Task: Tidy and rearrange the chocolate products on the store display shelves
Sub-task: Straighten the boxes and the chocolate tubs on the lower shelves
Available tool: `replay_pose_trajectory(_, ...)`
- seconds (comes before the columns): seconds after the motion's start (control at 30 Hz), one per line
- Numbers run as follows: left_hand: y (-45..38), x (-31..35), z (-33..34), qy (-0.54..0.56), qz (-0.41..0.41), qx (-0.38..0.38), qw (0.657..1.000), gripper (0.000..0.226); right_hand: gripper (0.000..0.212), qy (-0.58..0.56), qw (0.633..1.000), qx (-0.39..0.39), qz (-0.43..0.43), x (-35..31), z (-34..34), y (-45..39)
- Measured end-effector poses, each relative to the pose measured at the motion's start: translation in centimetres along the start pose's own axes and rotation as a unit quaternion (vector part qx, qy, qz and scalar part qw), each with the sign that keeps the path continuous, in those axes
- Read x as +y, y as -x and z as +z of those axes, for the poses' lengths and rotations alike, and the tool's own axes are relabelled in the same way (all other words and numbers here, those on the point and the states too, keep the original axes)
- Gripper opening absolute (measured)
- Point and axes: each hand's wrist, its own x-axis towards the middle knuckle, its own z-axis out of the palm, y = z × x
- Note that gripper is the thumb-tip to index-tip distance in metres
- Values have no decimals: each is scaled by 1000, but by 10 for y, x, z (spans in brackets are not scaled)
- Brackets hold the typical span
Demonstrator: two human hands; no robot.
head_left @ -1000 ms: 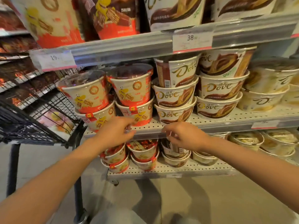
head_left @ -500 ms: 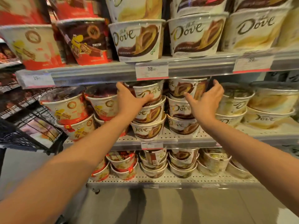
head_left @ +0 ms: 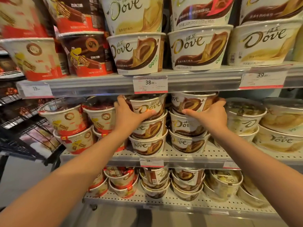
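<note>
Below the 38.00 price tag (head_left: 150, 84), the left hand (head_left: 127, 114) grips the top Dove tub (head_left: 147, 104) of a three-high stack, thumb across its front. Right of it, the right hand (head_left: 211, 114) grips the neighbouring top tub (head_left: 193, 101), both rims close under the shelf edge (head_left: 205, 81).

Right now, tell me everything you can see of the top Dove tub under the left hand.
The top Dove tub is a cream cup with brown swirl and gold lettering under a clear lid. It tops a three-tub stack on the middle shelf, tilted slightly, below the 38.00 price tag. The left hand grips its left side, thumb across the front.
</note>
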Motion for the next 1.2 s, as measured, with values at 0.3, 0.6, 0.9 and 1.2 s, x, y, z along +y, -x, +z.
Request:
replay_pose_trajectory(0.3,-3,-10,-7,29,3,6,1000,94,93,-38,995,-97,-6,12,-19,-17)
replay_pose_trajectory(0.6,9,-5,-2,1,34,30,999,104,112,-59,997,-51,0,-2,-3,-6)
replay_pose_trajectory(0.9,10,-6,8,6,24,33,999,117,124,13,999,37,7,-8,11,-3)
replay_pose_trajectory(1.2,7,-9,-4,-14,26,-9,1000,81,126,-19,999,-46,4,0,-8,-9)
